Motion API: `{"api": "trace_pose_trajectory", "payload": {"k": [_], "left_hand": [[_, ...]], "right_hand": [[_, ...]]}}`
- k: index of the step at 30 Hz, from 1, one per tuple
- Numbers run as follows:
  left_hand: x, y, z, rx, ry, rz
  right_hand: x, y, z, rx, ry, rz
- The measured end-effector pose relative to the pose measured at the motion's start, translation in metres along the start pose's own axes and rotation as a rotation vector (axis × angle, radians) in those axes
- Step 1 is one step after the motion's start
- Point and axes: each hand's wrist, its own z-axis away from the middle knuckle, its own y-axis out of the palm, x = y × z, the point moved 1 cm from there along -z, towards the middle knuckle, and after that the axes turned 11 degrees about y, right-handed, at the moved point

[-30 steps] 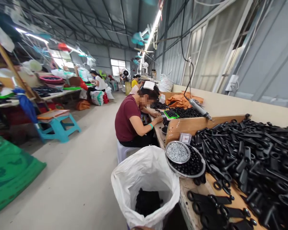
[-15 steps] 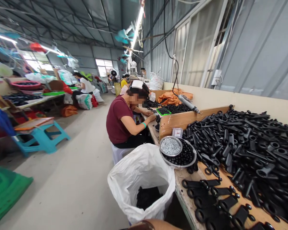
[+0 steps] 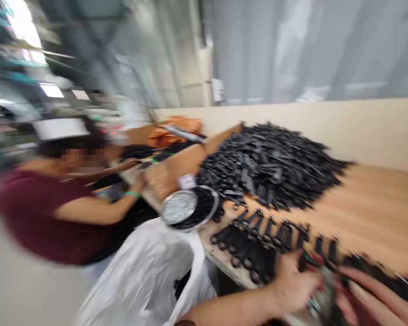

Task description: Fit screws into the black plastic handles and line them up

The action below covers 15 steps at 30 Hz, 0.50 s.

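My left hand (image 3: pixel 294 285) reaches in from the bottom edge, over the near edge of the bench. Its fingers are curled round something dark that blur hides. Close on its right is my right hand (image 3: pixel 370 294), fingers bent toward the left hand, also closed on something I cannot make out. A blurred grey-green object (image 3: pixel 326 290) shows between the two hands. Beside and behind them, black ring-ended plastic pieces (image 3: pixel 248 249) lie in rows along the bench.
A big heap of black parts (image 3: pixel 265 163) lies against the wall. Left of it stand a bowl of small silvery pieces (image 3: pixel 179 207) and a basin of black pieces (image 3: pixel 206 206). A white sack (image 3: pixel 146 271) stands below the bench edge. A co-worker (image 3: pixel 64 199) sits at the left, beyond a wooden divider (image 3: pixel 177 170).
The view has swung right and nearer the bench. Both my hands now show among the rows of black pieces; before, only a bit of an arm showed at the bottom.
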Motion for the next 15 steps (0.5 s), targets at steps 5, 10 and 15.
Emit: {"api": "trace_pose_trajectory", "payload": {"k": [5,10,15], "left_hand": [[0.0,0.015,-0.007,0.211,0.289,-0.316],[0.01,0.029,-0.004,0.345,0.286,-0.361],[0.015,0.033,0.002,0.348,0.371,-0.506]], "right_hand": [[-0.014,-0.006,0.029,0.086,0.0,-0.746],[-0.027,-0.016,0.032,0.134,-0.048,-0.93],[-0.035,-0.02,0.034,0.149,-0.043,-0.989]]}}
